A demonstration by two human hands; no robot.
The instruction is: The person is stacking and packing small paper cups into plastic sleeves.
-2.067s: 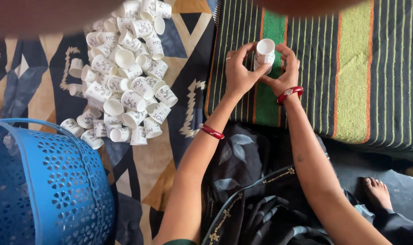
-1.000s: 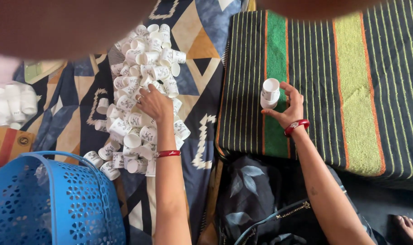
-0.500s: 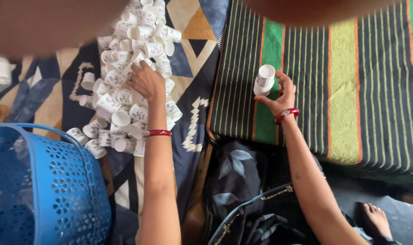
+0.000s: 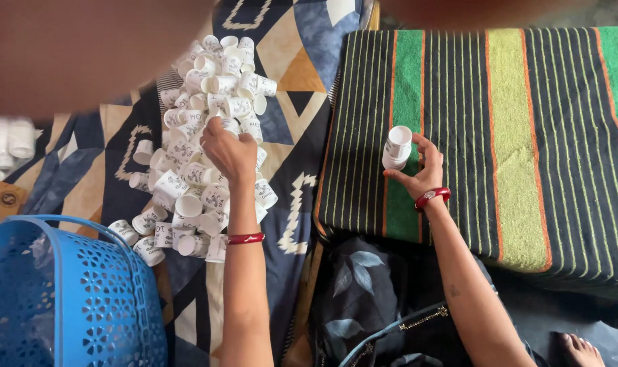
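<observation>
A heap of small white paper cups (image 4: 207, 102) lies on a patterned cloth (image 4: 302, 75). My left hand (image 4: 226, 151) rests on the middle of the heap, fingers closing around one cup there. My right hand (image 4: 417, 171) is raised over a striped green and black mat (image 4: 526, 122) and holds a short stack of nested white cups (image 4: 396, 147). Both wrists wear a red bangle.
A blue perforated plastic basket (image 4: 58, 299) stands at the lower left, beside the heap. More white cups (image 4: 7, 146) lie blurred at the far left edge. Dark leaf-print fabric (image 4: 363, 299) covers my lap, and a bare foot (image 4: 584, 350) shows at the lower right.
My left hand left the stack, reached across to the cup heap and settled on it. My right hand kept the stack, held over the striped mat.
</observation>
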